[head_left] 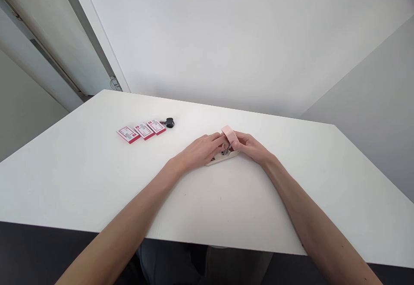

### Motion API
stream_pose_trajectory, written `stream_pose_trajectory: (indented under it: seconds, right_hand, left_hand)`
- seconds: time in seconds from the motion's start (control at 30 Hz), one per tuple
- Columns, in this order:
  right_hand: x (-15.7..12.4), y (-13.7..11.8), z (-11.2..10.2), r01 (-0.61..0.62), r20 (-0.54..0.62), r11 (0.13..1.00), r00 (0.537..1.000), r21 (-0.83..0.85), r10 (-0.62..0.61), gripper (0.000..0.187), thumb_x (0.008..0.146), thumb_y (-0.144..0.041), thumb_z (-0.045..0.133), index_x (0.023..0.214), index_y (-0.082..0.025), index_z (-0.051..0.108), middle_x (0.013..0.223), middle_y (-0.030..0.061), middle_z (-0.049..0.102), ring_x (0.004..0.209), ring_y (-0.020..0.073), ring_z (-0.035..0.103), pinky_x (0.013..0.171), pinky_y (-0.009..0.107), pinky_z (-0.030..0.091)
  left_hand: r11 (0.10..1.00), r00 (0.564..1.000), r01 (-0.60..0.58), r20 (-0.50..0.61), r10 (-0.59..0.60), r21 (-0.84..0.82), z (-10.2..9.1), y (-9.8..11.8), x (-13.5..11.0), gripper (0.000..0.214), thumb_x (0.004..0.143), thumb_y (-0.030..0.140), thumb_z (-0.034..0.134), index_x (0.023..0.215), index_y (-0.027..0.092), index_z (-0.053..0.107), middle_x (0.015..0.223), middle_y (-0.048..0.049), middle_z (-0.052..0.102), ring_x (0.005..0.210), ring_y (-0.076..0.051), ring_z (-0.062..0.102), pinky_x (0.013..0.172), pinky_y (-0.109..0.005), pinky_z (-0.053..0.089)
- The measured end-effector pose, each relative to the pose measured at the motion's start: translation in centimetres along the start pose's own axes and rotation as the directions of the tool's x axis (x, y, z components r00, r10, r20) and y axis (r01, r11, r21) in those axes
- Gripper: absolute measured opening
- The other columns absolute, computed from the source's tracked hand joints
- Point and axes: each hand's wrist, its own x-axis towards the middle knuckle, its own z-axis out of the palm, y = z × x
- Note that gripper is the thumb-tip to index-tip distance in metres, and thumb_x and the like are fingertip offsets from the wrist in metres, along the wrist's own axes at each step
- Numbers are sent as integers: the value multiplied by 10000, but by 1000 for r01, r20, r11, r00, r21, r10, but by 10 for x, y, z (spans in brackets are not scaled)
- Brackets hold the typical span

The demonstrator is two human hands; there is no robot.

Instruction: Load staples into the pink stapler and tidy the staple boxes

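A stapler with a pink top and a cream base lies on the table between my hands, its top swung up and metal parts showing inside. My right hand grips the raised top near the hinge end, thumb in front. My left hand is closed at the stapler's other side, with its bent fingers at the metal parts under the top. Those fingers hide part of the mechanism, and I cannot see whether a small piece is pinched between them.
Three red-and-white staple boxes lie in a row at the back left of the white table. Beside them is a small black staple remover. A white wall stands behind the table's back edge.
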Motion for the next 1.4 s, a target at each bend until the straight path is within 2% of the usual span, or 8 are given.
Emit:
stream_pose_trajectory:
  seconds: [0.17,0.33,0.57,0.8,0.97,1.17,1.3,1.4]
  right_hand:
    - [0,0,0,-33,-26,999,999,-30,32,538,923,-745,631,1113,-255,745,1198,92,706,1060,291,651,936,427,554]
    - [0,4,-1,-34,-52,999,998,-12,33,466,937,-702,650,1077,-266,737,1111,73,717,1015,279,653,927,420,548]
    - [-2,8,-1,-62,-112,998,992,31,65,469,927,-693,681,1075,-251,737,1084,73,720,977,254,659,903,396,550]
    - [0,13,1,-82,-205,997,976,-9,79,473,930,-669,696,1156,-257,745,1177,85,735,1013,253,682,965,415,545]
    - [2,14,6,-91,-325,994,943,-55,68,481,934,-677,678,1172,-264,743,1266,90,734,1055,262,679,963,424,543]
    - [4,16,10,-143,-443,981,894,-135,69,492,914,-658,703,1191,-253,735,1171,76,770,1068,276,667,923,408,527]
    - [7,19,12,-188,-491,964,868,-186,74,477,903,-651,709,1167,-257,748,1083,56,764,979,269,647,863,406,525]
    - [8,19,14,-190,-500,962,863,-199,67,494,899,-658,709,1200,-268,744,1118,56,765,998,276,654,883,424,536]
  left_hand:
    - [999,1000,17,-12,-17,-28,-1,2,1,251,1087,279,340,1027,230,578,1096,-73,657,827,-211,568,802,-376,468]
    - [994,996,73,-37,-76,-84,-4,3,1,193,1073,272,392,1086,240,582,1101,-66,663,897,-218,600,768,-348,468]
    - [920,975,137,-113,-190,-368,-3,0,-1,185,1079,369,445,1063,241,578,1097,-42,674,891,-180,602,730,-310,485]
    - [837,938,85,-239,-250,-541,-1,-9,3,202,1065,437,522,1076,236,543,999,-28,610,860,-155,599,768,-301,495]
    - [806,909,39,-313,-274,-591,-2,-16,5,265,1058,499,547,1061,234,528,904,-17,591,838,-157,576,814,-320,486]
    - [785,897,39,-324,-300,-618,-1,-16,5,277,1052,513,555,1072,238,526,865,-3,592,824,-155,564,839,-327,469]
    - [787,907,53,-299,-295,-615,1,-14,5,266,1058,503,544,1067,238,525,838,5,578,827,-157,557,843,-326,457]
    - [788,920,81,-258,-295,-610,3,-12,5,263,1055,506,540,1074,245,518,823,11,576,823,-161,564,835,-325,460]
